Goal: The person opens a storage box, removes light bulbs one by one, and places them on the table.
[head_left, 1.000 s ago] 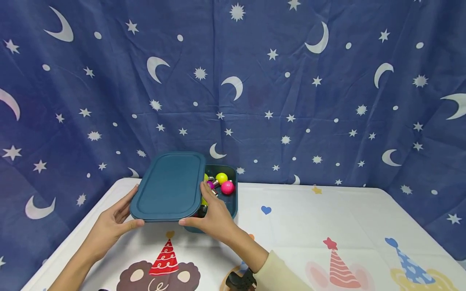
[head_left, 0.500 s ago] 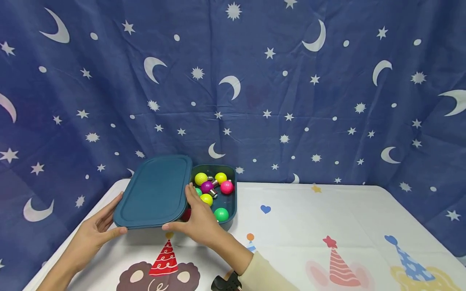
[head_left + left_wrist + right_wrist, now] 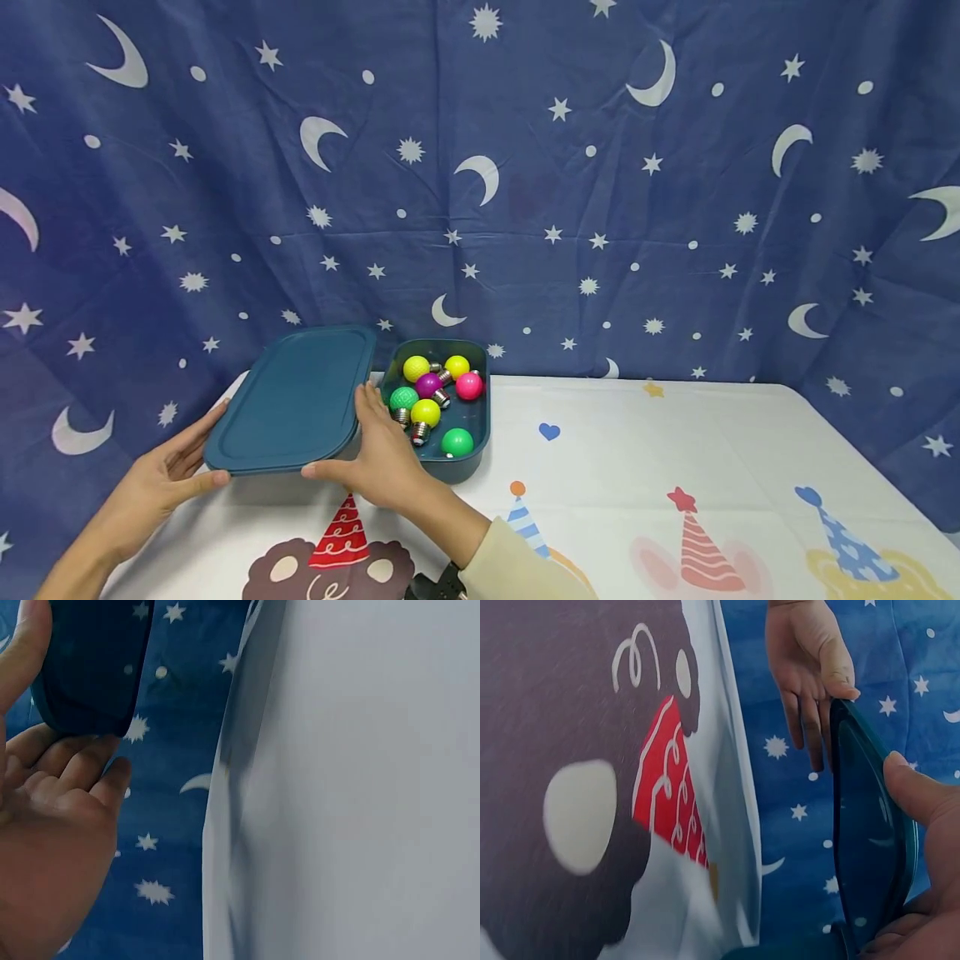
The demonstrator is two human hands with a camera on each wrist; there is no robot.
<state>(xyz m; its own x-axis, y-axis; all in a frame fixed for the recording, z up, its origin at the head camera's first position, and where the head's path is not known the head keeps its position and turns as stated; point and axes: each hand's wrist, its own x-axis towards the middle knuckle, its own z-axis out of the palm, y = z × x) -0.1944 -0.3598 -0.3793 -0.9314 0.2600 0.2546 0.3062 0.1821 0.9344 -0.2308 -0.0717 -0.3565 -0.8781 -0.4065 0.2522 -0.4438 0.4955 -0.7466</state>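
A dark teal lid [image 3: 296, 400] is held between both hands, raised over the left part of the table and tilted. My left hand [image 3: 153, 492] grips its left side, thumb at the near corner and fingers at the edge; the left wrist view shows those fingers under the lid [image 3: 94, 671]. On the opposite side my right hand [image 3: 378, 454] holds the lid's right edge, thumb at the near corner. Just right of that hand stands the matching teal box [image 3: 480, 437], uncovered. Inside lie several small colored bulbs, among them a pink bulb [image 3: 469, 386] and a purple bulb [image 3: 428, 385].
The white tablecloth [image 3: 600, 467] carries printed cartoon animals and party hats. Behind the table hangs a blue curtain [image 3: 540, 192] with moons and stars, close to the box's far side. A black strap piece [image 3: 435, 587] shows at the right wrist.
Both hands have carried the lid leftward and slightly down, off the box. More of the bulbs inside now show. The box stays in place.
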